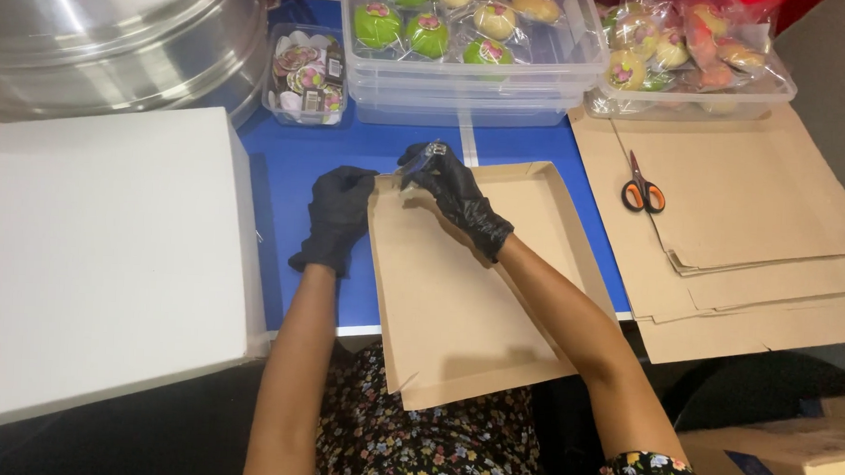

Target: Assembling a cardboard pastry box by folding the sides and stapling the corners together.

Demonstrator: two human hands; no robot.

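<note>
A shallow brown cardboard tray (468, 287) lies on the blue worktop (297, 170) directly before the person, its near edge hanging over the worktop's front towards the lap. The left hand (336, 219), in a black glove, is laid against the tray's left wall near the far corner, fingers bent loosely around the edge. The right hand (455, 193), also gloved, is closed around a small metal tool (431, 152), seemingly a stapler, which is pressed at the tray's far left corner.

The tray is judged light and only moderately stiff: thin board that would bow if lifted by one wall, and crease if pinched hard. It is best taken by two opposite walls or supported from beneath, and steadied beside the corner being worked. The gloves should grip the matt board well.

To the right, flat brown cardboard sheets (756, 214) are stacked, with orange-handled scissors (643, 192) lying on them. Behind, clear plastic tubs (468, 73) hold wrapped green and pale sweets. A large white box (99, 252) stands at the left.
</note>
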